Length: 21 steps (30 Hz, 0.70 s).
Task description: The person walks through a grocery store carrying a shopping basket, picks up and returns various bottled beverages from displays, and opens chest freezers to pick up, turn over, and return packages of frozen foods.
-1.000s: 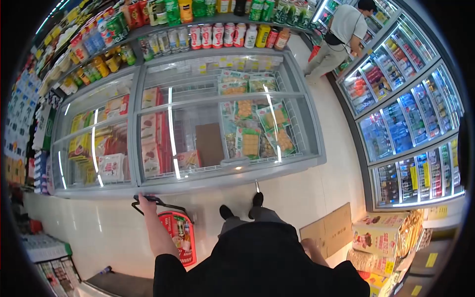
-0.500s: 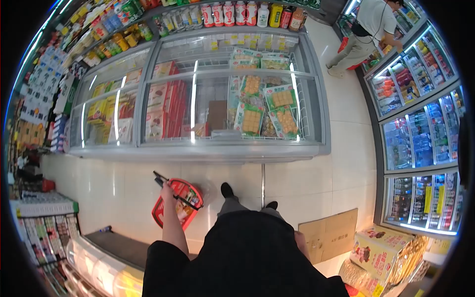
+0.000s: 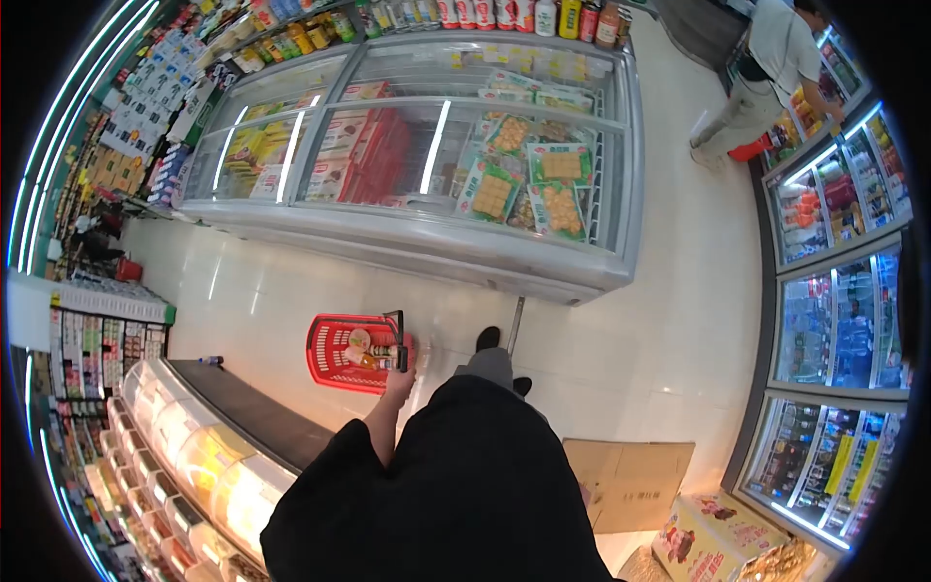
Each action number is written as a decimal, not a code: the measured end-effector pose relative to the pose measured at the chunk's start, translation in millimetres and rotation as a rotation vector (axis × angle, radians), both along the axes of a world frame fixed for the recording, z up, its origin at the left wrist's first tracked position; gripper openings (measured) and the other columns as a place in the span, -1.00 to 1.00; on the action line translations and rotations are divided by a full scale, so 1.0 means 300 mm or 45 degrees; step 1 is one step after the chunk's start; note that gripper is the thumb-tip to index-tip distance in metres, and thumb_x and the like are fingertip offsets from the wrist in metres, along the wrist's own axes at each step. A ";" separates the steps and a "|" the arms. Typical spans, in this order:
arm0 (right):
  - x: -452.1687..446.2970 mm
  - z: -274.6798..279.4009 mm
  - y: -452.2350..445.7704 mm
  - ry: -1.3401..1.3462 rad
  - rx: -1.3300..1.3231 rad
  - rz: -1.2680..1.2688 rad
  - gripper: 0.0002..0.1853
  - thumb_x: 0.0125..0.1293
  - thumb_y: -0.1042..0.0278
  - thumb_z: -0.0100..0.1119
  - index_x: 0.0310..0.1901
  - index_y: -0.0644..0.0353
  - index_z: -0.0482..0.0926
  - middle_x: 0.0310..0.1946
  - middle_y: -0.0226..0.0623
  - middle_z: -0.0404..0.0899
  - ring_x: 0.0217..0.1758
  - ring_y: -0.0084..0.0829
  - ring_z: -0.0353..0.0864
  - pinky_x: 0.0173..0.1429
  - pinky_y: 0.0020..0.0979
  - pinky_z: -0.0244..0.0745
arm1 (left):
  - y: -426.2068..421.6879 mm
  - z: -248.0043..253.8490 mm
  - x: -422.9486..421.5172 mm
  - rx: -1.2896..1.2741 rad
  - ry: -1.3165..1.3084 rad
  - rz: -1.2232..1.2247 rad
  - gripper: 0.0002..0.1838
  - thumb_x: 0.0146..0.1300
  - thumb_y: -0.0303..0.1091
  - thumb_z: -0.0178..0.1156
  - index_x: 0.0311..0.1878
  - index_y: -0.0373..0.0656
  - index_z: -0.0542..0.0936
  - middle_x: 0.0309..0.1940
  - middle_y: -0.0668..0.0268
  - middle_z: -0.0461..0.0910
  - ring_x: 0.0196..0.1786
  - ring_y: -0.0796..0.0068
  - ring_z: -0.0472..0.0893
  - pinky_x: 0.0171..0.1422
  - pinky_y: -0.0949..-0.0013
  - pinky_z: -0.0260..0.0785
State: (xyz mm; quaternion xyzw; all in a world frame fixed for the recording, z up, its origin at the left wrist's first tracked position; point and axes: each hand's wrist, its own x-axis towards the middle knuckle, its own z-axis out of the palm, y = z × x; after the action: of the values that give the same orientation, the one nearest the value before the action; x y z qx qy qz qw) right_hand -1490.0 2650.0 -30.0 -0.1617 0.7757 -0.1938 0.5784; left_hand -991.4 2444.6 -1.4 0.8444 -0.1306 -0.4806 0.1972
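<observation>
One red basket (image 3: pixel 327 351) hangs from the left fingers (image 3: pixel 401 377).

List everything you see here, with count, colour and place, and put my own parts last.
shopping basket: one, red, left of the feet
handle: one, black, on the basket
packaged goods: several, mixed, in the basket
chest freezer: one, grey, glass-topped, top centre
food bags: several, green and white, freezer's right part
bottles: many, mixed, behind the freezer
glass-door fridges: several, grey-framed, right
person: one, pale top, upper right
flat cardboard: one, brown, lower right
printed carton: one, cream and pink, lower right
display case: one, lit, lower left
left hand: one, bare, gripping the handle
shoes: two, black, below the freezer
right hand: not visible
</observation>
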 end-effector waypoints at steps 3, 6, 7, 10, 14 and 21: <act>-0.001 -0.004 0.020 0.031 -0.085 0.165 -0.75 0.25 0.37 -0.08 -0.08 0.26 0.45 -0.35 -0.20 0.56 -0.44 -0.46 0.53 -0.48 -0.50 0.40 | 0.042 0.002 -0.026 0.173 -0.008 -0.052 -0.69 0.09 -0.13 0.14 -0.59 -0.17 0.44 -0.77 0.37 0.31 -0.77 0.50 0.32 -0.70 0.38 0.13; -0.005 -0.001 -0.015 0.002 -0.127 0.133 -0.76 0.26 0.37 -0.09 -0.11 0.26 0.46 -0.35 -0.20 0.56 -0.45 -0.48 0.52 -0.47 -0.50 0.40 | 0.038 0.003 -0.029 0.202 0.082 0.003 -0.66 0.11 -0.07 0.14 -0.54 -0.14 0.40 -0.75 0.43 0.21 -0.73 0.53 0.25 -0.63 0.41 0.09; -0.010 0.000 -0.029 -0.013 -0.135 0.104 -0.77 0.26 0.37 -0.09 -0.12 0.26 0.46 -0.35 -0.20 0.56 -0.45 -0.48 0.52 -0.47 -0.50 0.39 | 0.023 0.001 -0.038 0.235 0.098 0.015 -0.56 0.11 0.07 0.14 -0.52 -0.17 0.40 -0.74 0.43 0.20 -0.72 0.51 0.25 -0.61 0.40 0.10; -0.048 0.004 -0.086 -0.070 -0.131 -0.043 -0.78 0.27 0.36 -0.10 -0.15 0.26 0.47 -0.36 -0.20 0.57 -0.45 -0.50 0.50 -0.47 -0.50 0.39 | -0.021 -0.008 -0.098 0.203 0.141 0.058 -0.41 0.07 0.23 0.14 -0.55 -0.22 0.43 -0.79 0.42 0.19 -0.77 0.51 0.27 -0.69 0.41 0.10; -0.151 0.025 -0.186 -0.071 -0.112 -0.151 -0.81 0.26 0.38 -0.09 -0.20 0.27 0.48 -0.39 -0.19 0.56 -0.47 -0.45 0.53 -0.46 -0.49 0.41 | -0.100 -0.027 -0.198 0.223 0.068 0.173 -0.18 -0.03 0.56 -0.03 -0.58 -0.21 0.41 -0.79 0.43 0.16 -0.79 0.50 0.22 -0.68 0.42 0.08; -0.456 0.086 -0.530 0.083 -0.160 0.189 -0.84 0.24 0.41 -0.06 -0.24 0.31 0.46 -0.40 -0.12 0.53 -0.48 -0.35 0.54 -0.45 -0.43 0.45 | -0.229 0.002 -0.264 0.238 0.135 0.363 -0.18 -0.11 0.69 -0.21 -0.79 0.00 0.20 -0.85 0.42 0.15 -0.82 0.45 0.22 -0.72 0.38 0.03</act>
State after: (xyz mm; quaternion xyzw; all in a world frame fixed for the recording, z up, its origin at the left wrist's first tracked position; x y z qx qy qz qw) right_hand -1626.7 2490.9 -4.1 -0.2609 0.7663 -0.1933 0.5543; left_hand -1070.5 2375.9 -0.8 0.8426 0.0463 -0.5016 0.1904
